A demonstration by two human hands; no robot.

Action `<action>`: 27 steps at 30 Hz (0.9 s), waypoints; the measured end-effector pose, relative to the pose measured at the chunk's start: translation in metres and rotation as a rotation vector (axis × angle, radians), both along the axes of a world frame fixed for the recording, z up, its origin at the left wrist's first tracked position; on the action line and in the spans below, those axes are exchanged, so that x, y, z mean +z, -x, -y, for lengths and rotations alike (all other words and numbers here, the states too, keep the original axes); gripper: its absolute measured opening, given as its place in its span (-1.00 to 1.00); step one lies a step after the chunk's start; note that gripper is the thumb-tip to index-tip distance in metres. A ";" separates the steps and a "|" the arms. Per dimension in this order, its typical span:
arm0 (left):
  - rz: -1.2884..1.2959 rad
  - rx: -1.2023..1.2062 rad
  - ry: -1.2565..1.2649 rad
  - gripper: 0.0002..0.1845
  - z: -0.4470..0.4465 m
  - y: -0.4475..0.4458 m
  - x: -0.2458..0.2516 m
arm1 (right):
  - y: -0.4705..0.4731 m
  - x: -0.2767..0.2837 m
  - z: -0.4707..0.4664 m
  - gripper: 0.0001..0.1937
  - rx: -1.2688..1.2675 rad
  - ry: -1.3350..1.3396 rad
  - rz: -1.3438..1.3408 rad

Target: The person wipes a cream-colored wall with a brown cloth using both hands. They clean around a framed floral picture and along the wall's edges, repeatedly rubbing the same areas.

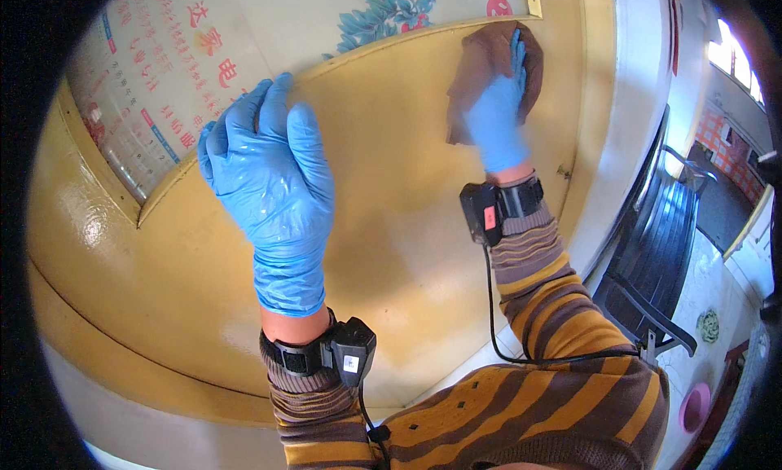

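Observation:
A glossy yellow-brown door [391, 225] stands before me, with a paper calendar poster [293, 18] in its framed upper panel. My right hand [498, 122], in a blue glove, presses a brown cloth [479, 57] against the door just below the panel's lower right corner; the hand is slightly blurred. My left hand [269, 158], also in a wet-looking blue glove, is raised at the lower edge of the panel's frame, its fingers partly curled and apart, holding nothing. Whether its fingertips touch the surface I cannot tell.
Black cables run from the devices strapped to both my wrists [305, 357]. To the right are a black slatted bench [657, 232] with metal armrests, a pink basin [694, 407] on the pale floor and a bright window [736, 60]. A white wall edge [635, 103] borders the door.

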State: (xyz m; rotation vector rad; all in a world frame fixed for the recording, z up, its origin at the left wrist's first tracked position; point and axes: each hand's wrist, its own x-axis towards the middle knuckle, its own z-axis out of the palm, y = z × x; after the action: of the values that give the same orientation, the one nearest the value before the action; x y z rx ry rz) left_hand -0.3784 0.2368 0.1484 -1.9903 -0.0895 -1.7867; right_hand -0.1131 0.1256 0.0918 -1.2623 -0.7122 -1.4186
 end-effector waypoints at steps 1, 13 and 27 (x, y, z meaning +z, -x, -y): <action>0.007 0.002 -0.001 -0.62 0.000 -0.001 0.000 | 0.004 0.000 -0.006 -0.21 0.096 -0.075 -0.007; 0.091 -0.194 0.087 -0.52 0.002 0.054 0.008 | 0.228 -0.010 -0.079 -0.45 1.047 0.506 0.279; 0.212 -0.065 0.159 -0.46 -0.042 0.096 -0.031 | 0.207 0.021 -0.098 -0.38 0.358 0.532 0.360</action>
State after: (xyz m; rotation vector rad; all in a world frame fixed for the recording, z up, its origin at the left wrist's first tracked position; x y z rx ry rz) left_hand -0.4748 0.2787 0.1178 -1.9221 -0.2444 -2.0862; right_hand -0.3196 0.2232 0.1123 -1.1946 -1.5582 -1.2035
